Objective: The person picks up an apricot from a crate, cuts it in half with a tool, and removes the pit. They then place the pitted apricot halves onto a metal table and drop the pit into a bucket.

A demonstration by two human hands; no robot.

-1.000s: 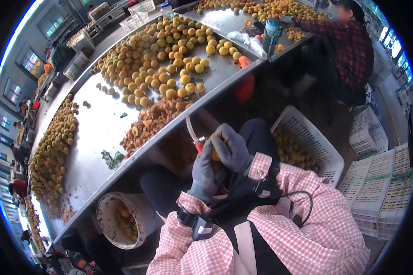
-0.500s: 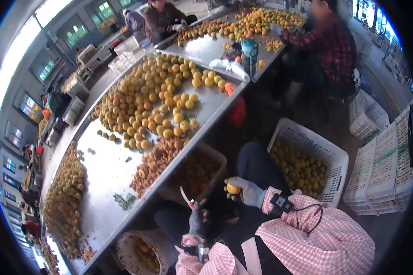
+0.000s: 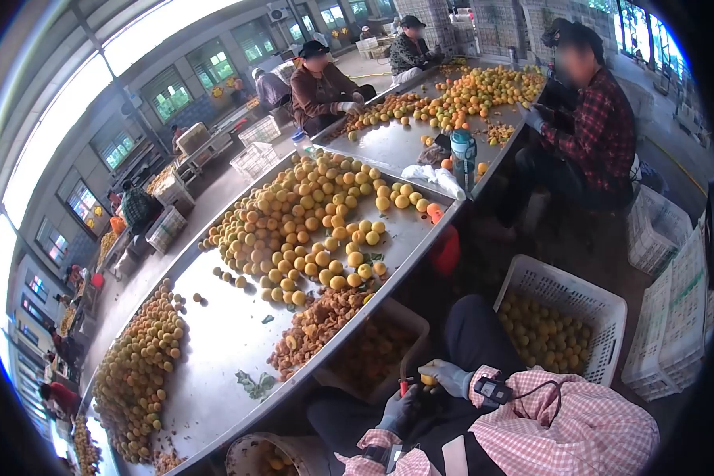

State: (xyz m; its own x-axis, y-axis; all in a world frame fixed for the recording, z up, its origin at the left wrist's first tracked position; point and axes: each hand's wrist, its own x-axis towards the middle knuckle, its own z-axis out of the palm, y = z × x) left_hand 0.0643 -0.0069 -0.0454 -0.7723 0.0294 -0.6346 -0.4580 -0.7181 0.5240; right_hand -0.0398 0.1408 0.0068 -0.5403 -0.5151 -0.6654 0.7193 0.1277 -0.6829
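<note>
My left hand (image 3: 399, 415), in a dark grey glove, is closed around a red-handled curved-blade tool (image 3: 403, 388). Its thin blade points upward; most of the handle is hidden in the fist. Close by, my right hand (image 3: 451, 378) in a light grey glove grips a round yellow-orange fruit (image 3: 428, 380), its fingers wrapped over the top. Both hands are above my lap. To their left, a metal table (image 3: 226, 337) bears a large heap of similar fruit (image 3: 293, 226) and a pile of brownish scraps (image 3: 313, 329) along its near edge.
A white crate (image 3: 607, 317) of fruit stands to my right, near stacked crates (image 3: 666, 341). A bucket (image 3: 242, 456) and a bin (image 3: 420, 325) are by the table. A blue bottle (image 3: 463, 159) stands at the table joint. Several people sit around the far table (image 3: 393, 143).
The view has tilted up, showing more of the room. My hands have come closer together, bringing the curved blade near the fruit in my right hand.
</note>
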